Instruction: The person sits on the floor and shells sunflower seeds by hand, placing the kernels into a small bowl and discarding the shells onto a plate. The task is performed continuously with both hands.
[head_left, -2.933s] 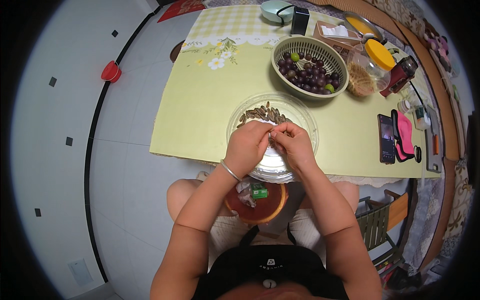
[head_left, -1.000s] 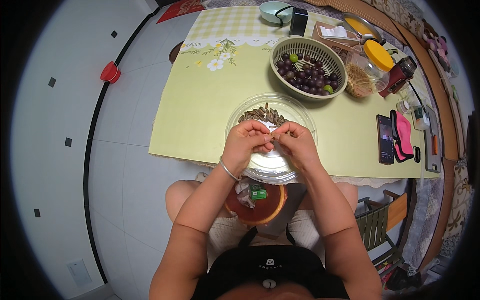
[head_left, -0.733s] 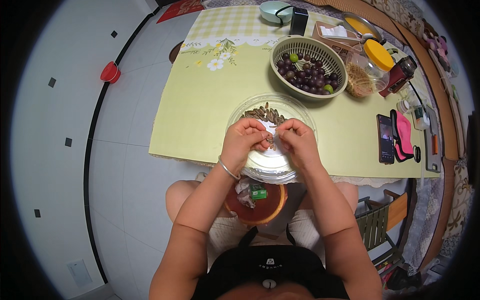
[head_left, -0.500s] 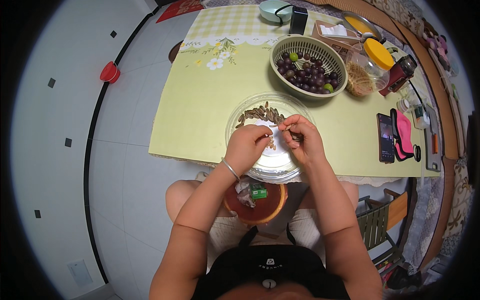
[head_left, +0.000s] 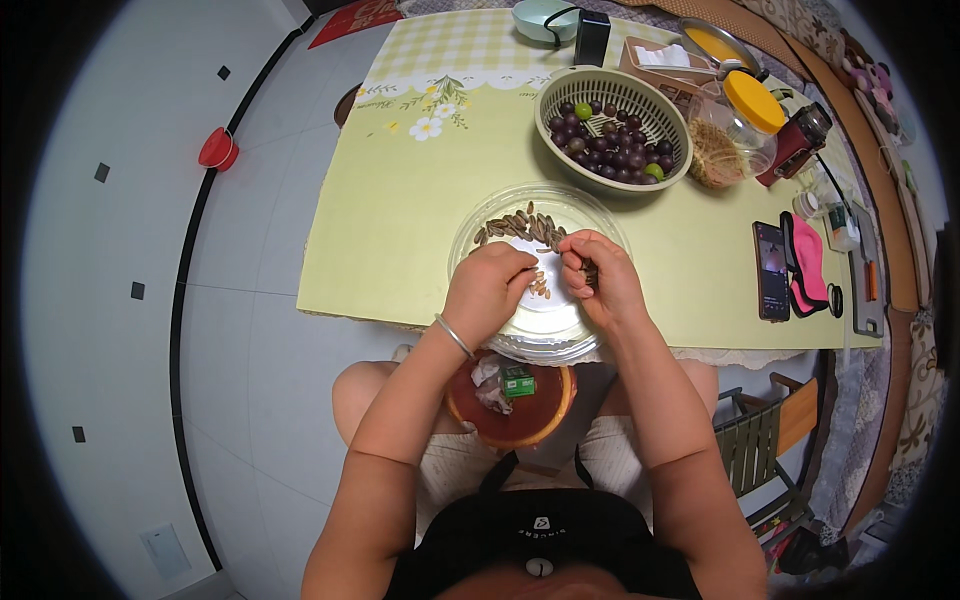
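Two bare hands are over a round clear tray near the front edge of the desk. Dark striped seeds lie in a loose curved pile at the far side of the tray, and a small group of pale kernels lies between the hands, on the bright middle part. The left hand has its thumb and first finger in a narrow pinch, just beside the kernels; I cannot tell if something small is between the tips. The right hand has its fingers curled inward, holding dark pieces against the palm; whether these are whole seeds or only husks, I cannot see.

The work seems to be shelling by hand. To do it well, I think it is better to press the seed on its thin edge, lightly, so that the shell opens and the kernel does not break. Kernels should be let go low above their own group, well inside the tray. The right fingers should stay closed around the dark pieces, because a loose grip may drop them among the kernels. The bowl of grapes stands behind the tray, apart from both hands.
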